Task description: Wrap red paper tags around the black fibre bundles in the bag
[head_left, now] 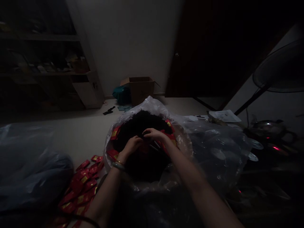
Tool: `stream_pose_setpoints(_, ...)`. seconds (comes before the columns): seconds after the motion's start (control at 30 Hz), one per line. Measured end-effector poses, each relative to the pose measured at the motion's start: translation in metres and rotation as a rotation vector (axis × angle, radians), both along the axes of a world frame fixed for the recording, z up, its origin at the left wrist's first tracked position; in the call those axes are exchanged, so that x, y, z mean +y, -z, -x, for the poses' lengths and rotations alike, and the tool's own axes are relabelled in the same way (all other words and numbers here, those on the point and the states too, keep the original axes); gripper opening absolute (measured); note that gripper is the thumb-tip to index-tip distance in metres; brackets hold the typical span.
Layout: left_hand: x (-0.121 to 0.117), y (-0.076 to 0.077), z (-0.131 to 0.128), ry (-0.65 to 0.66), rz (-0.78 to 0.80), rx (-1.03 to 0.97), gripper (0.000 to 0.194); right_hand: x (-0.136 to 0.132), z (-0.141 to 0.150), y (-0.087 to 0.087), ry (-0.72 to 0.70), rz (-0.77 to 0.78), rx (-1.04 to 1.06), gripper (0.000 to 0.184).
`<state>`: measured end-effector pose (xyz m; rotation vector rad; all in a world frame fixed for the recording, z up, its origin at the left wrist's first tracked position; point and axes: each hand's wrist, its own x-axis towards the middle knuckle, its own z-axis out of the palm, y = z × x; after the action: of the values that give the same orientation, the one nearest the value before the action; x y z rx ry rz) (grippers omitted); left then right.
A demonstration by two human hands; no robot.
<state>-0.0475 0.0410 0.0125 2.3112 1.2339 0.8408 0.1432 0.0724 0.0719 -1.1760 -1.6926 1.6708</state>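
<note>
A clear plastic bag stands open in front of me, with dark loose material like tea leaves inside. Over its middle, my left hand has its fingers curled inward, a bracelet on its wrist. Close beside it, my right hand bends its fingers toward the left fingertips. A dim reddish shape shows just below the fingers; what they hold is too dark to name. Red packets lie around the inside of the bag. Thin shiny metal strips show under my right wrist.
Many red packets are heaped at the lower left, near a bulky plastic bag. A cardboard box and a teal bag stand by the wall. At right are a fan, a white tray and a kettle.
</note>
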Motion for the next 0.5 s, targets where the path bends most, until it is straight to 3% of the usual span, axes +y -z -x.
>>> stream_pose_setpoints(0.17,0.0,0.002,0.002,0.014,-0.001,-0.078,0.015,0.006,-0.001,0.001,0.003,0.037,-0.081,0.026)
stream_pose_setpoints(0.4,-0.001,0.003,0.0,-0.035,-0.105,-0.143,0.012,0.011,0.002,-0.009,-0.147,-0.126,-0.224,0.022)
stream_pose_setpoints(0.5,-0.002,0.004,-0.004,-0.068,-0.174,-0.157,0.012,0.009,0.009,-0.015,-0.192,-0.256,-0.383,0.024)
